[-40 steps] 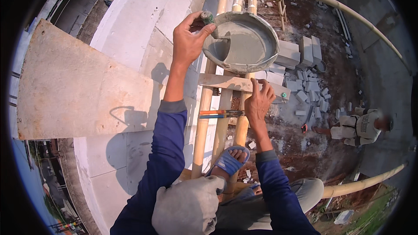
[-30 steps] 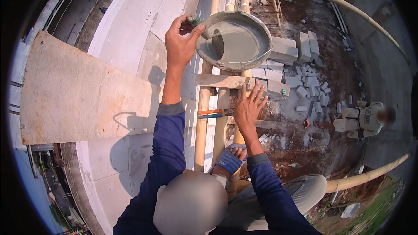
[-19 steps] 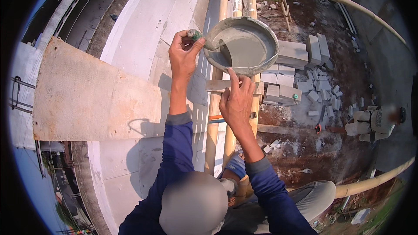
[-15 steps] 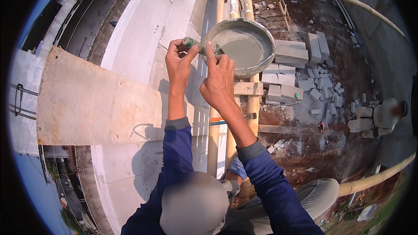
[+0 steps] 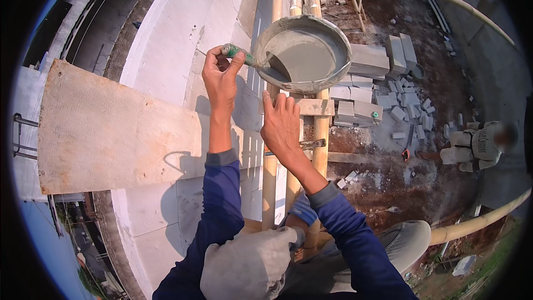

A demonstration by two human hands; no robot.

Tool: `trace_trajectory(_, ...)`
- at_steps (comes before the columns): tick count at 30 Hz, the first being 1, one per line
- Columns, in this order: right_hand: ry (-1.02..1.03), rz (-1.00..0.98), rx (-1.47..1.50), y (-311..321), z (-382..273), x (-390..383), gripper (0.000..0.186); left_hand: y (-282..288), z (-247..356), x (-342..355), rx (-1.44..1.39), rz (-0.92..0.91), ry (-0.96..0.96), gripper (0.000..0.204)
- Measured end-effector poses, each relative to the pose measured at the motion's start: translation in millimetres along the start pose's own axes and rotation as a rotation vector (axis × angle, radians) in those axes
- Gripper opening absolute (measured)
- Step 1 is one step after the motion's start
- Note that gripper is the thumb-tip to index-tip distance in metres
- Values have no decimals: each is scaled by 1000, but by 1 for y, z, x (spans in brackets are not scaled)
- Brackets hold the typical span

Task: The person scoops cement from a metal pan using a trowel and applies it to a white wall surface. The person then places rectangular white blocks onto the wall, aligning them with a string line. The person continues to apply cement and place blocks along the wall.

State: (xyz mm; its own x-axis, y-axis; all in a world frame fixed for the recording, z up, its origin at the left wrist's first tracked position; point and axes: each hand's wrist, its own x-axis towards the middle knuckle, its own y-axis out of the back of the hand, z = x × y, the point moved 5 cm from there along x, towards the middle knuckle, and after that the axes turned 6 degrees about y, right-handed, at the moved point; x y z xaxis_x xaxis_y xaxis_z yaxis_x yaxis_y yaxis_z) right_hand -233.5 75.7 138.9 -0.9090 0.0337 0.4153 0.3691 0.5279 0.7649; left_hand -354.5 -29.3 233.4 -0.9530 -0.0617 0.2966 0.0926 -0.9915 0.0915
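Observation:
My left hand (image 5: 221, 83) is closed round the green handle of a trowel (image 5: 237, 53). The trowel's dark blade reaches over the near left rim of a round, mortar-crusted tub (image 5: 302, 88) and lies against the grey wet mortar (image 5: 313, 58) inside. Just below the tub, my right hand (image 5: 284, 133) hovers over the bamboo poles with nothing in it. Its index finger points forward and the other fingers are loosely bent, apart from the trowel.
Bamboo scaffold poles (image 5: 268, 189) run beside a pale block wall (image 5: 161, 61). A stained board (image 5: 116, 133) juts out left across the wall. Far below on the right lie stacked and broken blocks (image 5: 369, 58). Another person (image 5: 472, 147) is down there near a saw (image 5: 407, 153).
My right hand has come away from the trowel and moved down toward me. My left hand has shifted slightly left with the trowel, whose blade now shows in the tub.

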Motion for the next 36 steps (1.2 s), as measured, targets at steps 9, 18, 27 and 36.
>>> trace_trajectory(9,-60,-287,-444,-87,68,-78,76,-7,-5,-1,36,96,5,41)
trace_trajectory(18,-93,-198,-163,-66,64,-58,82,-12,3,-1,70,104,22,39)
trace_trajectory(27,15,157,107,41,-13,58,79,-17,7,-22,127,69,-11,42)
trace_trajectory(36,86,108,-79,14,0,1,44,2,3,-12,62,114,16,37)
